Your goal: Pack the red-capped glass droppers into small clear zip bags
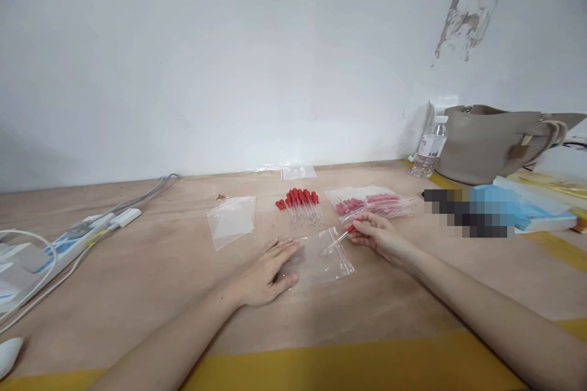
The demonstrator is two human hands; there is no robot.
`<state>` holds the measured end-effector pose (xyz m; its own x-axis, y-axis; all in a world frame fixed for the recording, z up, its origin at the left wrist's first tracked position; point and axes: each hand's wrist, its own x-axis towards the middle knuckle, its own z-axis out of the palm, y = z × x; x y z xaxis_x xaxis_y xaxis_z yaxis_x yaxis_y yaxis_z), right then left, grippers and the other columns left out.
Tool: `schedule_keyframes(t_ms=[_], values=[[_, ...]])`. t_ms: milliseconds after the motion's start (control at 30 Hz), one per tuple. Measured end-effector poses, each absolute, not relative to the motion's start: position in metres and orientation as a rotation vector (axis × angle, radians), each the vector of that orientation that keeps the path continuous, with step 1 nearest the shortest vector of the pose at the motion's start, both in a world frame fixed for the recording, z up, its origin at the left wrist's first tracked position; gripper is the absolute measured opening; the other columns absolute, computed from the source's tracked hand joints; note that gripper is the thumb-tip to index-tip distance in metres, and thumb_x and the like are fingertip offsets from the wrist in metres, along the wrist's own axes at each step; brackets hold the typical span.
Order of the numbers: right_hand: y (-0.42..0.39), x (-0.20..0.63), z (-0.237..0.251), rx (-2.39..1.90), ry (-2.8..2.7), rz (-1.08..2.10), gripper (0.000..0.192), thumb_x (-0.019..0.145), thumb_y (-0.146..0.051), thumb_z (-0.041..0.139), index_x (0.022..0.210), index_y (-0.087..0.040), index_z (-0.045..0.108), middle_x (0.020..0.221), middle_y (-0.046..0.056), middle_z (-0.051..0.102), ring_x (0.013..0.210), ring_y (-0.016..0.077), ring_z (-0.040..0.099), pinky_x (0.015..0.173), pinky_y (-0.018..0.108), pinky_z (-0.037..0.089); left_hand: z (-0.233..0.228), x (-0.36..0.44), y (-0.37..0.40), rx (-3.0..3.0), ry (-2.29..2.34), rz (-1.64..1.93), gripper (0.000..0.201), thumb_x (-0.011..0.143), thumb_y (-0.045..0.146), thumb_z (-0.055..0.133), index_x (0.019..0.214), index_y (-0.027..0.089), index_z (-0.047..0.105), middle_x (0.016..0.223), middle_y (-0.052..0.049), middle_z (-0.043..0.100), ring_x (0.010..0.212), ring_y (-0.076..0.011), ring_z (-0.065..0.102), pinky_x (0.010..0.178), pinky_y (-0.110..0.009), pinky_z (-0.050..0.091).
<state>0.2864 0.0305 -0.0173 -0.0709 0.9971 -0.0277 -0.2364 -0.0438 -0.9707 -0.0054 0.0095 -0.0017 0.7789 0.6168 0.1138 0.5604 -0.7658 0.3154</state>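
My left hand (pixel 270 273) lies flat with its fingers stretched on the left end of a clear zip bag (pixel 316 266), pressing it to the table. My right hand (pixel 378 237) pinches a dropper (pixel 345 233) by its red bulb. The dropper's thin clear tube points left, its tip within the bag's mouth at the red seal line. Beyond the bag lies a pile of red-bulbed droppers (pixel 301 198). Filled zip bags of droppers (pixel 369 201) are stacked just past my right hand. To the left rests a stack of flat clear bags (pixel 233 220).
Another clear bag (pixel 298 172) lies by the wall. A power strip (pixel 68 250) with cables runs along the left side. At the back right stand a water bottle (pixel 431 146) and a grey handbag (pixel 490 143); a blue packet (pixel 532 204) lies in front of them.
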Motion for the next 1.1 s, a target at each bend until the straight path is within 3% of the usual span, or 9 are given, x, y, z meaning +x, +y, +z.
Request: schedule_keyframes(t_ms=[133, 233, 400, 500, 600, 733, 1000, 1100], values=[[0.026, 0.291, -0.011, -0.996, -1.445, 1.418, 0.027, 0.06, -0.027, 0.072, 0.074, -0.017, 0.052, 0.068, -0.002, 0.059, 0.059, 0.008, 0.055, 0.058, 0.023, 0.044, -0.001, -0.004, 0.008, 2.728, 0.911, 0.296, 0.052, 0.091, 0.039, 0.034, 0.137, 0.024, 0.018, 0.142, -0.004, 0.024, 0.131, -0.0209, 0.017, 0.108, -0.045, 0.013], [0.026, 0.288, -0.008, -0.854, -1.57, 1.351, 0.027, 0.056, -0.024, 0.075, 0.068, -0.016, 0.051, 0.084, 0.001, 0.058, 0.072, 0.0086, 0.055, 0.065, 0.022, 0.044, -0.001, -0.004, 0.008, 2.74, 0.905, 0.291, 0.051, 0.091, 0.039, 0.034, 0.137, 0.024, 0.018, 0.142, -0.005, 0.025, 0.131, -0.0207, 0.018, 0.108, -0.045, 0.012], [0.022, 0.279, -0.009, -0.712, -1.631, 1.595, 0.027, 0.067, -0.029, 0.067, 0.077, -0.018, 0.044, 0.096, 0.004, 0.057, 0.06, 0.0075, 0.056, 0.054, 0.023, 0.045, 0.0, -0.003, 0.008, 2.735, 0.907, 0.277, 0.051, 0.091, 0.04, 0.034, 0.137, 0.026, 0.018, 0.141, -0.005, 0.026, 0.13, -0.0205, 0.021, 0.107, -0.046, 0.012], [0.02, 0.274, -0.012, -0.72, -1.588, 1.661, 0.026, 0.07, -0.032, 0.063, 0.08, -0.02, 0.042, 0.088, 0.001, 0.059, 0.064, 0.0104, 0.058, 0.063, 0.029, 0.047, 0.001, -0.003, 0.007, 2.725, 0.905, 0.289, 0.051, 0.091, 0.041, 0.034, 0.137, 0.026, 0.018, 0.142, -0.005, 0.025, 0.13, -0.0213, 0.021, 0.107, -0.047, 0.012], [0.021, 0.275, -0.013, -0.812, -1.571, 1.545, 0.025, 0.07, -0.034, 0.062, 0.078, -0.02, 0.044, 0.075, -0.002, 0.06, 0.067, 0.0095, 0.056, 0.067, 0.026, 0.045, 0.001, -0.003, 0.007, 2.717, 0.897, 0.304, 0.051, 0.09, 0.04, 0.035, 0.137, 0.026, 0.018, 0.141, -0.004, 0.025, 0.13, -0.0208, 0.021, 0.107, -0.047, 0.011], [0.026, 0.282, -0.015, -0.918, -1.619, 1.415, 0.028, 0.066, -0.036, 0.066, 0.075, -0.019, 0.045, 0.064, -0.004, 0.058, 0.056, 0.0076, 0.051, 0.056, 0.02, 0.04, 0.0, -0.004, 0.009, 2.711, 0.88, 0.308, 0.053, 0.089, 0.041, 0.038, 0.136, 0.026, 0.021, 0.141, -0.005, 0.027, 0.13, -0.0212, 0.02, 0.107, -0.047, 0.012], [0.025, 0.275, -0.021, -0.997, -1.837, 1.226, 0.019, 0.063, -0.033, 0.068, 0.068, -0.016, 0.062, 0.061, -0.001, 0.059, 0.054, 0.0096, 0.052, 0.052, 0.021, 0.039, -0.001, -0.004, 0.009, 2.694, 0.892, 0.324, 0.055, 0.087, 0.046, 0.041, 0.136, 0.025, 0.024, 0.141, -0.006, 0.025, 0.131, -0.0226, 0.018, 0.107, -0.046, 0.011], [0.02, 0.268, -0.015, -0.955, -2.038, 1.02, 0.019, 0.07, -0.036, 0.061, 0.07, -0.018, 0.068, 0.074, 0.002, 0.063, 0.069, 0.0131, 0.056, 0.063, 0.024, 0.042, -0.002, -0.005, 0.009, 2.711, 0.903, 0.302, 0.053, 0.087, 0.046, 0.04, 0.135, 0.026, 0.026, 0.142, -0.005, 0.024, 0.131, -0.0221, 0.019, 0.107, -0.046, 0.011]])
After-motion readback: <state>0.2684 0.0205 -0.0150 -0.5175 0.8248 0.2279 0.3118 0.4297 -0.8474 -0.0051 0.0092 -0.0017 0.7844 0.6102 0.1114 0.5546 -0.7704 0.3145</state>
